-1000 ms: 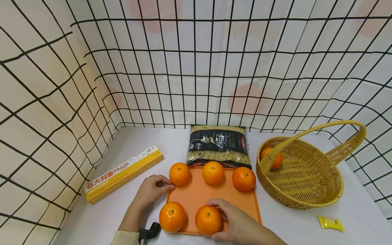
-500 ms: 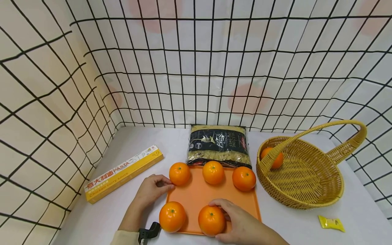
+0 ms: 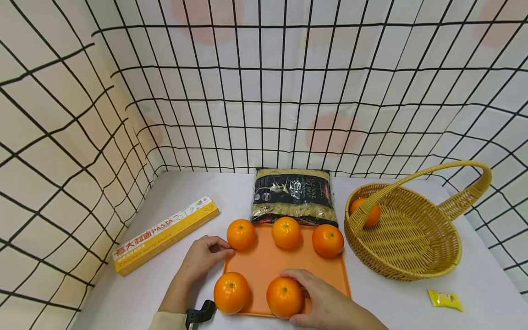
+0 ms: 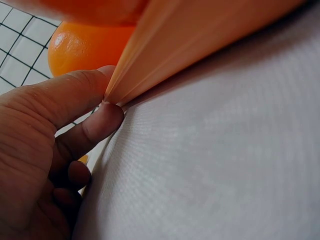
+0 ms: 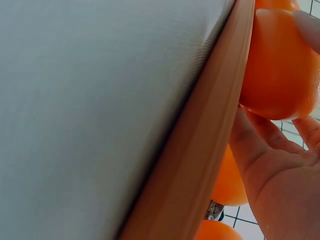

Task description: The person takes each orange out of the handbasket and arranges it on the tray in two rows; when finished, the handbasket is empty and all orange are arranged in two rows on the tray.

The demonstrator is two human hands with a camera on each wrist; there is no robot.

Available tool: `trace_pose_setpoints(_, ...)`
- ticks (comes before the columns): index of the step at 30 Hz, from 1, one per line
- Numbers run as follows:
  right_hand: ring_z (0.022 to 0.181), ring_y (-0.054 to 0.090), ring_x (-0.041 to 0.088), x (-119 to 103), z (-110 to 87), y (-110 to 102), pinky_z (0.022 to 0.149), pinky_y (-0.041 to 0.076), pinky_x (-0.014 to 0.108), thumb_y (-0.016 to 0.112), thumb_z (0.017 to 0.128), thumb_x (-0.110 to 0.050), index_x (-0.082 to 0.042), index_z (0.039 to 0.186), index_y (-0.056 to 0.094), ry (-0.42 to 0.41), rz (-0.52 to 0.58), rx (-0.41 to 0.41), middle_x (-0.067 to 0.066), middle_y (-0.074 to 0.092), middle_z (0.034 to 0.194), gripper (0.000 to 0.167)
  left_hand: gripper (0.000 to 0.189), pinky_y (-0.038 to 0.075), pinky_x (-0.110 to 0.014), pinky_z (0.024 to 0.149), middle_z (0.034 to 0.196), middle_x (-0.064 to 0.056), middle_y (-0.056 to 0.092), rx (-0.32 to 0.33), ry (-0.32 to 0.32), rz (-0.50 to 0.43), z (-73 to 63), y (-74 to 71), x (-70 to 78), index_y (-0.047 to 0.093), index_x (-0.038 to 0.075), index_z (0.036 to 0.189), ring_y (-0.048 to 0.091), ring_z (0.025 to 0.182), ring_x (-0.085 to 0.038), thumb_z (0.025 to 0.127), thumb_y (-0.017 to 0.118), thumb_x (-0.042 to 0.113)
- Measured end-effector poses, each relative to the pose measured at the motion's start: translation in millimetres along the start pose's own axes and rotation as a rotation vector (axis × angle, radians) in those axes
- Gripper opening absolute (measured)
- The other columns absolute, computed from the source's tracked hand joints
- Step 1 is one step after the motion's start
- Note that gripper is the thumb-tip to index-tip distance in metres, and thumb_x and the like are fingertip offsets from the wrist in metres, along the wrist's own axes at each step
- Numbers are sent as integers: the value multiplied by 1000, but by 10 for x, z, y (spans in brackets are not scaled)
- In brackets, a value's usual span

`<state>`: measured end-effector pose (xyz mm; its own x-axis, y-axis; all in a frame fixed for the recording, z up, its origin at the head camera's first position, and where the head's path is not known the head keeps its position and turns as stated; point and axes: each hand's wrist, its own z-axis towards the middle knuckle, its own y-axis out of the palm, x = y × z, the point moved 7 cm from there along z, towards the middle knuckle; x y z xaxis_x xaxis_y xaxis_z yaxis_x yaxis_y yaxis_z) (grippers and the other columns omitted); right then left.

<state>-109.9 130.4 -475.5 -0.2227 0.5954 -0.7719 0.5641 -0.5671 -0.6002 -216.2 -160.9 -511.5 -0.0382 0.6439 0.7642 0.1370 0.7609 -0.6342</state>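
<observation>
An orange tray (image 3: 288, 261) lies on the table, with several oranges along its back and front. My left hand (image 3: 206, 255) pinches the tray's left rim between thumb and finger, as the left wrist view shows up close. Just beyond those fingertips sits the back-left orange (image 3: 241, 234). At the tray's front, my right hand (image 3: 323, 298) grips an orange (image 3: 284, 297) from its right side, fingers and thumb curled round it. The right wrist view shows this held orange (image 5: 280, 65) just inside the tray wall (image 5: 210, 145). To its left sits another orange (image 3: 232, 292).
A wicker basket (image 3: 412, 270) with a tall handle stands right of the tray, one orange (image 3: 369, 213) inside. Behind the tray lies a bag of pasta (image 3: 294, 196). A yellow pasta box (image 3: 167, 236) lies left, a small yellow packet (image 3: 445, 300) front right. Black wire mesh surrounds the table.
My right hand and the orange in it have shifted slightly right along the tray's front, then stayed there. The left hand keeps its place on the rim.
</observation>
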Motion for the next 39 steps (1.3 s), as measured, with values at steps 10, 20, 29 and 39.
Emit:
trace_pose_setpoints(10,131,51,10,-17,32,23,109,46,33,83,82,-49,-34,150,42,1,15,-4,-8,51,147,81,12,44,-26,74,86,5,63,0,6,5,-4,0,-1,78,27,87,52,82,-13,82,86,33)
trace_pose_setpoints(20,130,58,19,44,-49,-33,102,50,25,82,83,-47,-31,155,36,49,189,-19,0,48,152,87,13,43,-26,74,85,5,63,-5,7,0,-6,4,3,78,27,87,52,82,-13,82,86,35)
trace_pose_setpoints(29,128,62,34,41,-196,-366,101,53,47,83,85,-42,-24,150,43,68,194,165,11,57,145,78,13,43,-25,73,85,5,63,-2,15,-1,-10,2,6,77,26,87,52,81,-13,82,86,33)
trace_pose_setpoints(39,114,65,11,116,-479,-907,92,58,29,83,86,-30,-16,139,54,8,65,508,5,65,130,62,13,43,-25,72,84,5,63,1,13,-4,-8,0,4,78,26,87,52,81,-13,81,87,34)
